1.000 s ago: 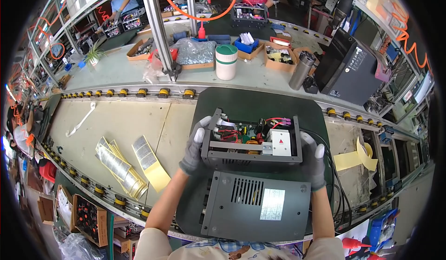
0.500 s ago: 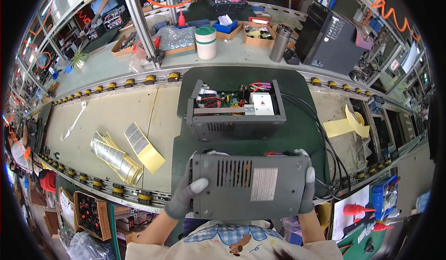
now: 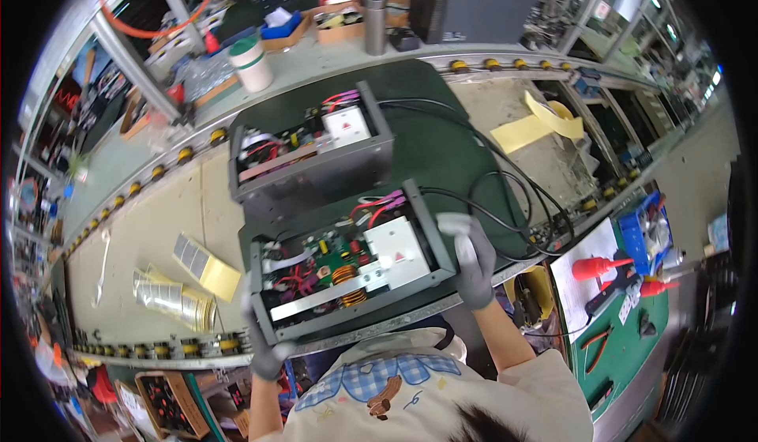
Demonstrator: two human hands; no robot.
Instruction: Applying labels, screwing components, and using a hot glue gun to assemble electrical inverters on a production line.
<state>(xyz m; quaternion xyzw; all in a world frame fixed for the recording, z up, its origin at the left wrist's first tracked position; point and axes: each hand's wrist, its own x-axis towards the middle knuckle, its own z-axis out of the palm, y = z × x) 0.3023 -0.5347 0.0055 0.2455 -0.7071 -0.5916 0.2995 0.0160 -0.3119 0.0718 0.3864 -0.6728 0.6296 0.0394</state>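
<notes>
An open-topped grey metal electronic unit is on the near part of the green mat, its circuit board, copper coil, wires and white cover plate showing. At its left end is my left hand in a grey glove, gripping the near left corner; its fingers are partly hidden along the side panel. My right hand, also gloved, is beside the right end with fingers stretched out and slightly blurred. Behind stands a second similar unit, open side up. Black cables run from the units to the right.
The green mat lies across a roller conveyor. Yellow-backed label sheets lie left, a yellow strip roll right. Red bottles, pliers and a blue bin are on a side bench. A computer case stands behind.
The near unit has been turned from its slotted panel facing up to its open side facing up. My right hand has loosened from its end. The view has swung to the right.
</notes>
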